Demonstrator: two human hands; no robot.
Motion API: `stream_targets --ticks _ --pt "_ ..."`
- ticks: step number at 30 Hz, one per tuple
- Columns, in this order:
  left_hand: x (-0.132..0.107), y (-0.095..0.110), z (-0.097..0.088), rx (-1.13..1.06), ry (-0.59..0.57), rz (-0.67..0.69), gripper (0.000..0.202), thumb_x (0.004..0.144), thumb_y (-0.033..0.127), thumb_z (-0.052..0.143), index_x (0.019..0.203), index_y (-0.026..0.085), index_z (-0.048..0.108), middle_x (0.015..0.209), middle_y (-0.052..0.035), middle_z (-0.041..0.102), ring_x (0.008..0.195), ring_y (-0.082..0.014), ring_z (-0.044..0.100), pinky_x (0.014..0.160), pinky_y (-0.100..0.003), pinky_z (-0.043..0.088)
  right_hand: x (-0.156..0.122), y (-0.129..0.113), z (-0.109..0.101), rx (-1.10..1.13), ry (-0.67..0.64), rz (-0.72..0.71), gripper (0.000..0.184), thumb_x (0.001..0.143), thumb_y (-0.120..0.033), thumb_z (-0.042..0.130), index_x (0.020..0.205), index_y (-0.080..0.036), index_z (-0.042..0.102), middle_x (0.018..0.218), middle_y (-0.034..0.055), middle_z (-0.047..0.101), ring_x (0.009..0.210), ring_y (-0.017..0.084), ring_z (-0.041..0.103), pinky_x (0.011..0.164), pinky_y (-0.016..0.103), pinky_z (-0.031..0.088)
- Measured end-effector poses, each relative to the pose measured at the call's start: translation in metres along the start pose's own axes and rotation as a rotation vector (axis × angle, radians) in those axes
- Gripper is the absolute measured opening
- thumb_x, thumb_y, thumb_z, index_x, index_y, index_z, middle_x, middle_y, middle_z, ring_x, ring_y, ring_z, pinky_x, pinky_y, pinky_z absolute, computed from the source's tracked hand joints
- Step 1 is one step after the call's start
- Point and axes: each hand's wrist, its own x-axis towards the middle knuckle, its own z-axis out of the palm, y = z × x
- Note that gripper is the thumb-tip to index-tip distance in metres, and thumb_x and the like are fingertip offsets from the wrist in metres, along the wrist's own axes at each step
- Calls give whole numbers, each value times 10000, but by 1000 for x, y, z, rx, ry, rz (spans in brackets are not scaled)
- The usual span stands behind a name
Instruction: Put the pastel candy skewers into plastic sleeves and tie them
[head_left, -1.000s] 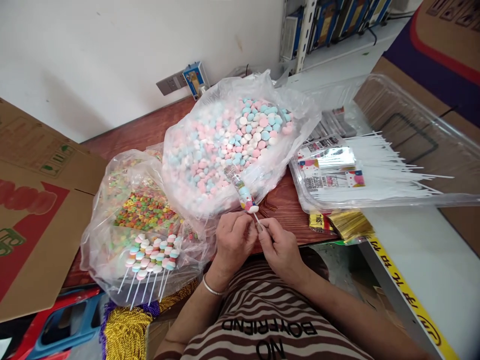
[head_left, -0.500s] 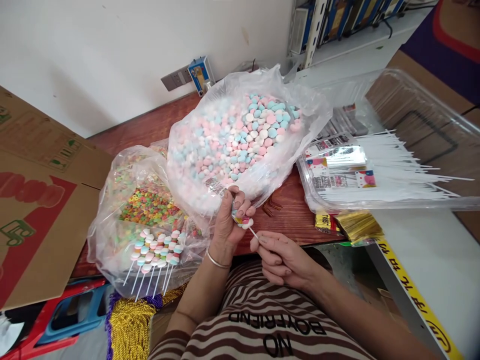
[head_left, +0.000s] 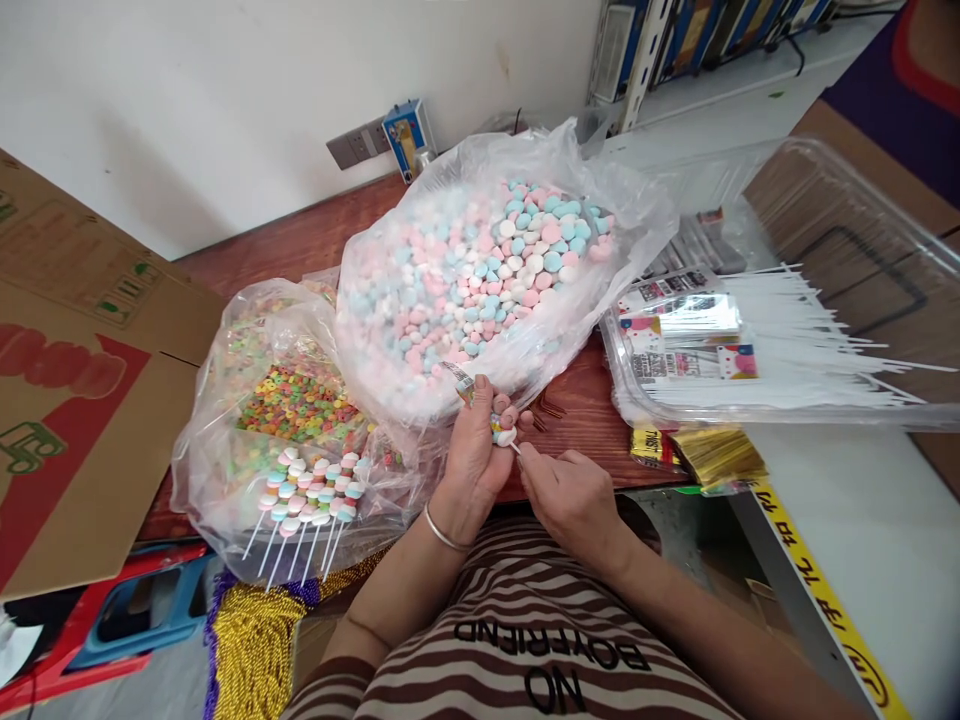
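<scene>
My left hand is wrapped round a candy skewer in a clear printed sleeve, its pink, blue and white pieces showing between the fingers. My right hand pinches the white stick just below the candies. Both hands meet at the near edge of the wooden table. Right above them lies a big clear bag of pastel candies. To the left, several finished skewers rest on a bag of colourful ring candies.
A clear plastic tray at the right holds white sticks and printed sleeves. Gold twist ties lie below it. A cardboard box stands at the left, gold ties near my lap.
The wrapped skewer stood out above both hands; my left hand then closed round its candy end and my right hand slid down and back up to the stick.
</scene>
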Motion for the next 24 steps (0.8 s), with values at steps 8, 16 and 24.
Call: stream_targets --ticks 8,16,24 --pt "0 20 -15 -67 -230 93 323 876 465 756 1020 189 670 798 24 615 699 -94 634 753 -257 575 7 -2 -10 1323 -360 813 390 1018 -542 473 898 -200 616 477 -109 363 400 93 335 491 248 385" --pt "-1 5 -10 -49 -230 74 271 893 394 760 847 170 615 592 100 354 400 0 265 416 -123 330 10 -14 -5 1199 -296 775 391 1013 -527 486 782 -217 542 523 -73 428 458 101 365 497 251 343" --pt "1 8 -18 -11 -172 122 378 855 519 763 965 178 642 652 72 520 532 -52 511 684 -237 556 9 -9 -9 700 -295 569 272 1044 -346 409 864 -224 574 668 -19 564 570 141 495 583 272 346"
